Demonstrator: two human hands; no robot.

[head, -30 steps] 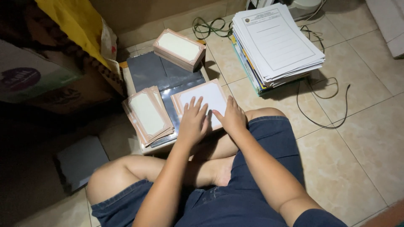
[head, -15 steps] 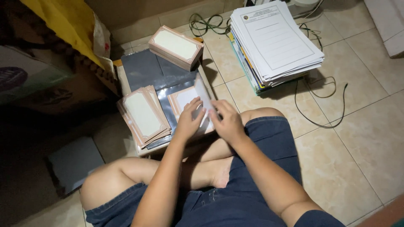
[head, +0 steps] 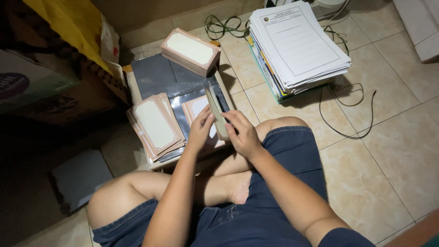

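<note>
floor: beige glazed tiles (head: 393, 151) with dark grout lines, well lit on the right and sinking into shadow on the left.
far left: a cardboard box (head: 32, 84) sits in the dark, with a yellow cloth (head: 68, 27) draped above it; a flat grey sheet (head: 77, 178) lies on the floor beside the person's knee.
work surface: a low board (head: 160, 75) with a dark glossy top rests on the floor just ahead of the crossed legs.
loose cards: a fanned pile of pink-bordered cards (head: 155, 126) lies on the left part of the board.
boxed stack: a neat block of the same cards (head: 190, 50) rests at the far edge of the board, tilted across its corner.
left hand: the left hand (head: 200, 130) has its fingers spread and pressed against the left face of the held card stack.
held stack: a thin stack of cards (head: 215, 110) stands on its edge, upright over the board, between both hands; one more card (head: 194, 107) lies flat under it.
right hand: the right hand (head: 244, 135) pinches the stack from the right, fingers curled round its near end.
person: blue denim shorts (head: 283, 155), bare legs crossed on the tiles.
right of board: a tall pile of printed white paper sheets (head: 299, 43) on coloured folders, well apart from the hands.
cables: a green cord (head: 224, 28) coils behind the board; a thin black cable (head: 347, 114) trails over the tiles beside the paper pile.
</note>
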